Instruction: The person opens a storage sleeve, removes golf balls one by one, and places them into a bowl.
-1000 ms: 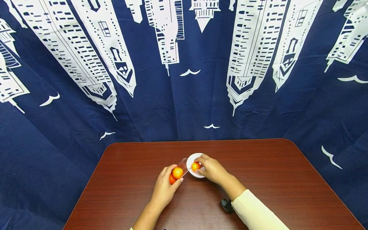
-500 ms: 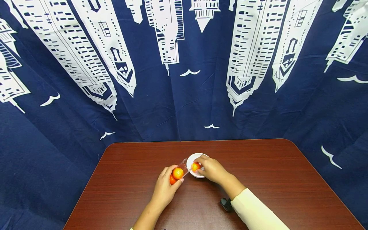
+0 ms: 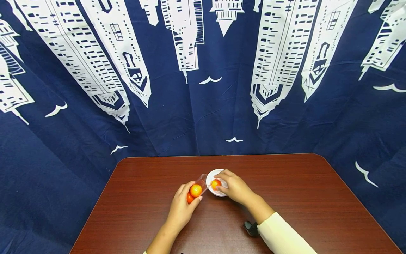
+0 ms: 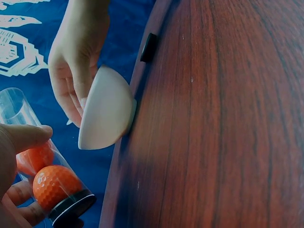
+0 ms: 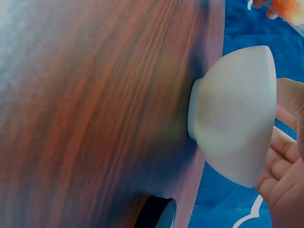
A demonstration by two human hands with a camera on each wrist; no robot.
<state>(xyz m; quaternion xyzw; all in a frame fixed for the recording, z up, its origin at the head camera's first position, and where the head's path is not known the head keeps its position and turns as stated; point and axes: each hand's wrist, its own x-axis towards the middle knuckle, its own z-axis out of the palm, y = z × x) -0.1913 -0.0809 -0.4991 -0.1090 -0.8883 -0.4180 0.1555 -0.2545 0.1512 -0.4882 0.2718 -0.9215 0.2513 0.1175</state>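
Head: three balls (image 3: 196, 190), one tube (image 3: 203, 180), one bowl (image 3: 212, 174).

Left grip (image 4: 6, 154) holds clear tube (image 4: 60, 160); two orange balls (image 4: 56, 185) inside.

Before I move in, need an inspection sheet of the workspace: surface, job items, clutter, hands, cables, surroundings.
Surface: brown table, wood-grained.
Job items: white bowl upright on the table; clear tube, tilted, its mouth toward the bowl, with an upper ball and a lower ball inside; a third ball at the bowl. All balls orange.
Clutter: black disc, maybe a cap, on the table right of the bowl.
Hands: left hand grips the tube; right hand holds the third ball.
Cables: nothing seen.
Surroundings: blue cloth behind, printed with white upside-down buildings.
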